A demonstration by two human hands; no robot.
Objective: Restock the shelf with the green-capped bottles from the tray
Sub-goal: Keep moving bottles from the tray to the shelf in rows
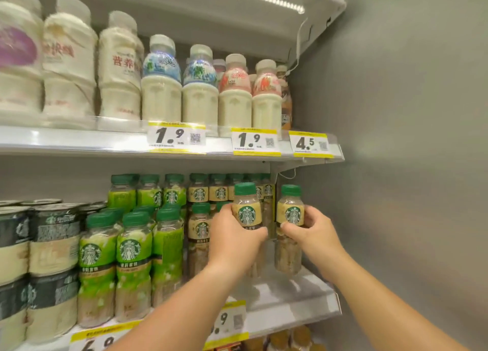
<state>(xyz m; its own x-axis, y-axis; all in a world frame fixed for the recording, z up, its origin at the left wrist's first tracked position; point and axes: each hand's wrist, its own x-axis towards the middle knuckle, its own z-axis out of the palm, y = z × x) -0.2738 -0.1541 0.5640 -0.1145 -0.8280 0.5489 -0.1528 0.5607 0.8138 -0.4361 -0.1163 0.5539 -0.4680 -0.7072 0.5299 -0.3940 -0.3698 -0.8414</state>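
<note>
Green-capped bottles in both hands. Left hand [232, 234] grips one bottle [247, 210], right hand [313, 232] another [290, 218], over the shelf [303, 292]

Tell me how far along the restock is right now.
Done: cream-label green-capped bottles already stand in rows at the back of the lower shelf. In hand: the left hand grips one bottle and the right hand another bottle, both upright over the bare front right of that shelf. Left: setting these two down; the tray is out of view, so the remaining count is unknown.
</note>
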